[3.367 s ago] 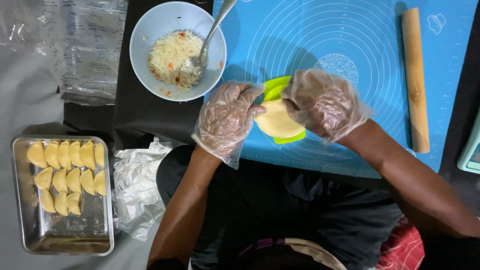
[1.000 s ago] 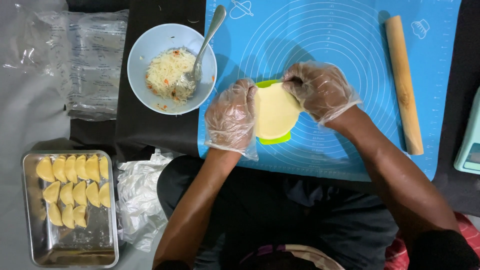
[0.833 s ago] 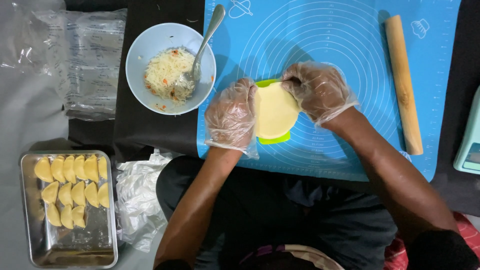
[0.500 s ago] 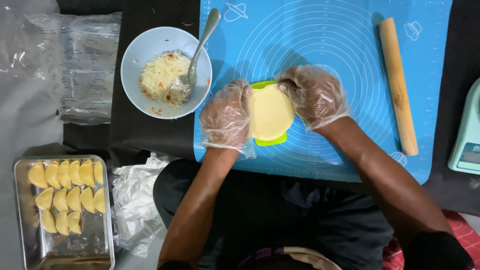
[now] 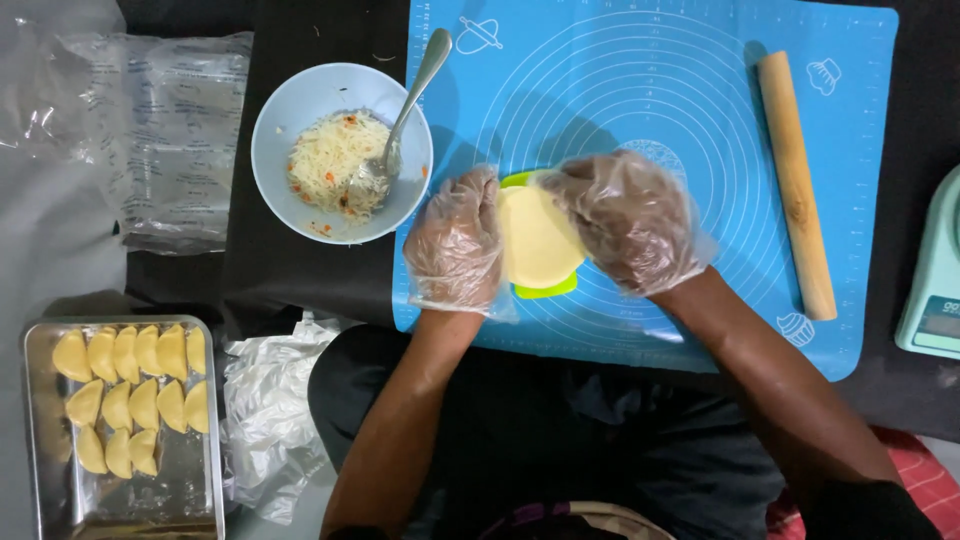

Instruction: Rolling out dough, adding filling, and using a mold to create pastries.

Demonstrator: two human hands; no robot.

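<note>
Dough round (image 5: 535, 235) now lies flat on the green press (image 5: 545, 290) on the blue mat (image 5: 650, 90). Your left hand (image 5: 458, 240) and right hand (image 5: 630, 220) have come down and cup its edges, no longer lifting it.

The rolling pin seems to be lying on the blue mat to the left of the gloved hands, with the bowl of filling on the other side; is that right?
Not quite. The head view shows the rolling pin on the blue mat to the right of the gloved hands, left hand and right hand. The bowl of filling is on the other side, left.
</note>
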